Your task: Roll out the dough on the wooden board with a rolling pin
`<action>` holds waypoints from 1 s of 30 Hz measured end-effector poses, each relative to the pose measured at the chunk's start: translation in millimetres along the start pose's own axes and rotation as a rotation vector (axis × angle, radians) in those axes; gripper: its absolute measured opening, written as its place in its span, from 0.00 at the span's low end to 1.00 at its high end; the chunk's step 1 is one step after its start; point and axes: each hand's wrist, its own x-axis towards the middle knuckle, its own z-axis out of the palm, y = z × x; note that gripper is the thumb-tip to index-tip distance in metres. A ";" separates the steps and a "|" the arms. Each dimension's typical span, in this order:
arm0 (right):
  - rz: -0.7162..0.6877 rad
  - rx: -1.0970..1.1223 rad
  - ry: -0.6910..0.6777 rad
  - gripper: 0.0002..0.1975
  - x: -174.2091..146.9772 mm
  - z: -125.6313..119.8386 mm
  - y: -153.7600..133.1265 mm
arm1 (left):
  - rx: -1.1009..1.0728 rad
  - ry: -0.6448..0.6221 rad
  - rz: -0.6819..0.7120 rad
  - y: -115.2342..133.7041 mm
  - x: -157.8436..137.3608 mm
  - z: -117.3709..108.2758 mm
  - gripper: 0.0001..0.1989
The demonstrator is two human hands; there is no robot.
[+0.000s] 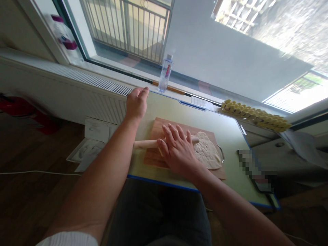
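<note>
My right hand (pixel 176 147) lies palm down with spread fingers over a wooden rolling pin (pixel 145 145). The pin lies crosswise, its right end on a flattened sheet of dough (pixel 208 152). Under the dough is a wooden cutting board (pixel 156 161) with a metal handle at its right side; my hand covers part of the dough and pin. My left hand (pixel 137 103) has its fingers curled around the far left edge of the small folding table (pixel 164 107), thumb on top. My left forearm hides the pin's left end.
A clear bottle (pixel 165 73) stands by the window beyond the table. A blurred-out phone-like object (pixel 256 171) lies at the table's right edge. Yellow egg-tray-like packing (pixel 253 114) rests on the sill. Left are a radiator (pixel 102 100), papers (pixel 94 136) and a red fire extinguisher (pixel 30 111).
</note>
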 end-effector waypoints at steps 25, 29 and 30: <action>0.051 -0.003 0.066 0.31 30.8 2.1 2.8 | -0.010 0.053 -0.027 -2.9 1.8 -1.9 0.16; 0.087 0.029 0.013 0.32 90.8 -0.8 18.1 | -0.021 0.093 -0.018 -3.3 3.7 -4.5 0.16; 0.099 0.052 -0.011 0.32 102.9 -2.1 21.8 | -0.023 0.101 -0.013 -3.0 3.8 -4.9 0.16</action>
